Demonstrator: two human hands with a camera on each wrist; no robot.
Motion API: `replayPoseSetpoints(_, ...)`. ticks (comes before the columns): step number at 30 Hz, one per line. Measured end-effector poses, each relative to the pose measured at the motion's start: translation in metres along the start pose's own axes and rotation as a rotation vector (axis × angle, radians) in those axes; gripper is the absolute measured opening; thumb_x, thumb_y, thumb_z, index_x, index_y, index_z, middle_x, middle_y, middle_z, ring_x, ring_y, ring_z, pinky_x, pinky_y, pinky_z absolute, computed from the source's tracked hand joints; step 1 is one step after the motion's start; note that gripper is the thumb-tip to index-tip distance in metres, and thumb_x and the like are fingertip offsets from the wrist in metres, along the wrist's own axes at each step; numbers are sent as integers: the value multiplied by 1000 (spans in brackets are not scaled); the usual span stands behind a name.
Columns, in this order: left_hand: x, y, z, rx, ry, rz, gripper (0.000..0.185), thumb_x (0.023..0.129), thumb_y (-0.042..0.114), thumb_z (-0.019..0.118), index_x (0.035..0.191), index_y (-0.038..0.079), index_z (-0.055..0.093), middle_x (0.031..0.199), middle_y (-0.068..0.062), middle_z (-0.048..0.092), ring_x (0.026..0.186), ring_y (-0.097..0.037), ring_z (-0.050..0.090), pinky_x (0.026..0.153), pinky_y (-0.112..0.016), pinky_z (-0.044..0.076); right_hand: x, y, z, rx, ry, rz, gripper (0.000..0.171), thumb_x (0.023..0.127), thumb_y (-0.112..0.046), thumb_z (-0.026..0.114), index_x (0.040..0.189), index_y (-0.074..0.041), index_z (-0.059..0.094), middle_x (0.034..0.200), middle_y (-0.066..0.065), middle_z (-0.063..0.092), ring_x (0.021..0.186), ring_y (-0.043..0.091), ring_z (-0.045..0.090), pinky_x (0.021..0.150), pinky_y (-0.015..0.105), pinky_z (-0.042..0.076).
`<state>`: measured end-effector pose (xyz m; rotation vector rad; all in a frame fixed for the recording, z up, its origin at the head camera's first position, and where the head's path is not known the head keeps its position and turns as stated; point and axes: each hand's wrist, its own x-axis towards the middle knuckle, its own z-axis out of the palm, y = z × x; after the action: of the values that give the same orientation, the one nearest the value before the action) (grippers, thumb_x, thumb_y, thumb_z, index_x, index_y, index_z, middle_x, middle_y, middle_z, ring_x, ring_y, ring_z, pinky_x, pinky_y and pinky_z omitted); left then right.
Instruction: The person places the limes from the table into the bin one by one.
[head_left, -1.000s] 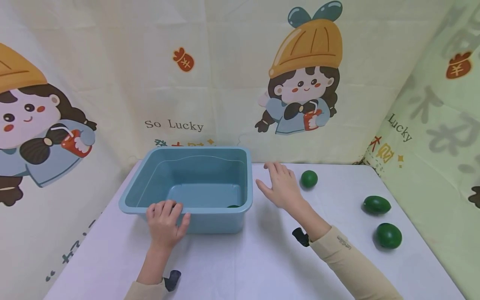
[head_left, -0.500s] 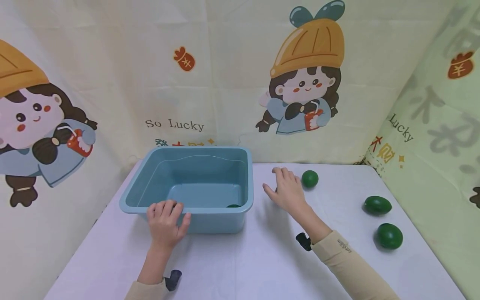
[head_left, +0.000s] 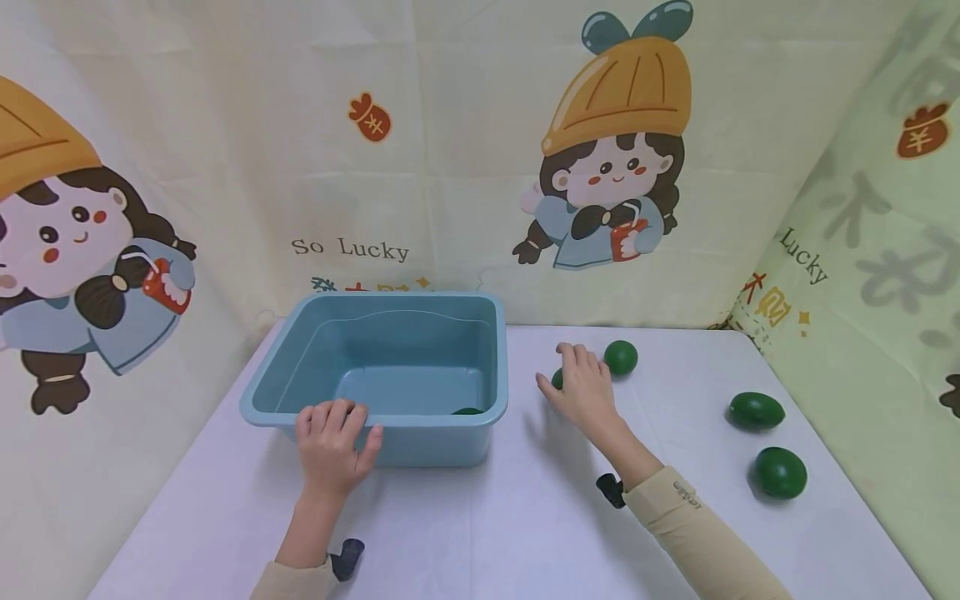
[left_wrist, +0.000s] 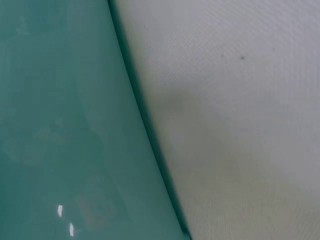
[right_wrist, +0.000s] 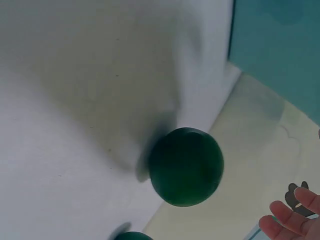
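The left hand [head_left: 330,454] is clamped on the near rim of a blue-grey rectangular plastic tub [head_left: 435,446], its fingers hooked over the top and its thumb outside. The right hand [head_left: 587,392] is poised palm down to the right of the tub, fingers and thumb apart, over a glossy dark-green ball [right_wrist: 186,166]. That ball lies on a white cloth-covered table [head_left: 480,533]; the right wrist view shows the fingers clear of it.

Just beyond the right hand, near the table's far edge, sits a round green ball [head_left: 621,358]. Toward the table's right edge are a green oval piece [head_left: 757,412] with pointed ends and, nearer the person, a plump green rounded piece [head_left: 779,473]. The tub stands at the table's far left corner; inside, by its near right corner, the top of a green item [head_left: 468,411] shows above the rim.

Both arms wear beige sleeves [head_left: 708,537] and small black wrist devices [head_left: 347,560]. Behind the far edge hangs a cream fabric backdrop [head_left: 465,183] printed with cartoon figures in orange hats [head_left: 622,87].
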<state>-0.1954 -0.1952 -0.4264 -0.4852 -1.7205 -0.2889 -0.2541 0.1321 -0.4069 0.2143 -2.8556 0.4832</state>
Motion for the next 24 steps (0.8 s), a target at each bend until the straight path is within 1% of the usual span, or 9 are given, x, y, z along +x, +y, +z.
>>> replayPoseSetpoints(7, 1, 1, 0, -1, 2, -2, 47, 91, 39, 39, 68, 2, 56, 69, -14, 53, 63, -32, 43, 64, -46, 28, 1, 12, 10, -8, -19, 38, 59, 84, -44, 54, 125, -2, 42, 118, 19, 47, 111, 37, 43, 95, 53, 31)
replayPoseSetpoints(14, 0, 1, 0, 0, -4, -2, 47, 91, 40, 39, 69, 3, 55, 69, -14, 53, 63, -32, 43, 64, -46, 28, 0, 20, 18, -17, -36, 61, 62, 83, -43, 55, 126, 0, 40, 118, 21, 47, 108, 36, 44, 91, 53, 33)
replayPoseSetpoints(24, 0, 1, 1, -4, 5, -5, 46, 91, 40, 39, 68, 3, 56, 70, -14, 53, 63, -32, 43, 65, -46, 27, -1, 29, 24, -72, -51, 91, 64, 83, -45, 54, 125, 2, 39, 115, 22, 46, 106, 37, 43, 87, 52, 34)
